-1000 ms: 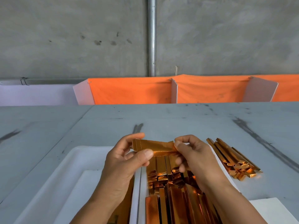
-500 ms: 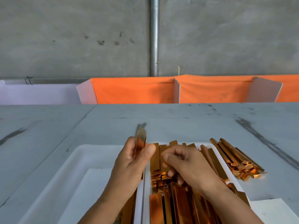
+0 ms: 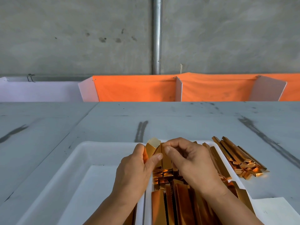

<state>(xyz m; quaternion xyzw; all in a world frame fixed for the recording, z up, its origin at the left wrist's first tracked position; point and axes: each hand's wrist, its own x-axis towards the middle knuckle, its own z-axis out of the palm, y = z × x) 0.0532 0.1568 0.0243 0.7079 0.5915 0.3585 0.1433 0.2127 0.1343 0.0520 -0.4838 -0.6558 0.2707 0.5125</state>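
Note:
A shiny gold cardboard piece (image 3: 151, 149), partly opened into a small box with a pale flap on top, stands upright between my hands. My left hand (image 3: 136, 169) grips its body between thumb and fingers. My right hand (image 3: 190, 161) has its fingers curled and pinches the piece's right edge near the top. Both hands hover over a white tray (image 3: 84, 159) whose right half holds several flat gold blanks (image 3: 172, 205).
A pile of folded gold boxes (image 3: 238, 158) lies on the grey table (image 3: 113, 124) right of the tray. White paper (image 3: 276, 211) lies at the lower right. Orange cloth bins (image 3: 138, 88) with white dividers line the table's far edge, below a concrete wall and pipe.
The gold piece, held flat and horizontal a second ago, was turned upright in my left hand; now it is opened into a box shape and my right hand has come back to it.

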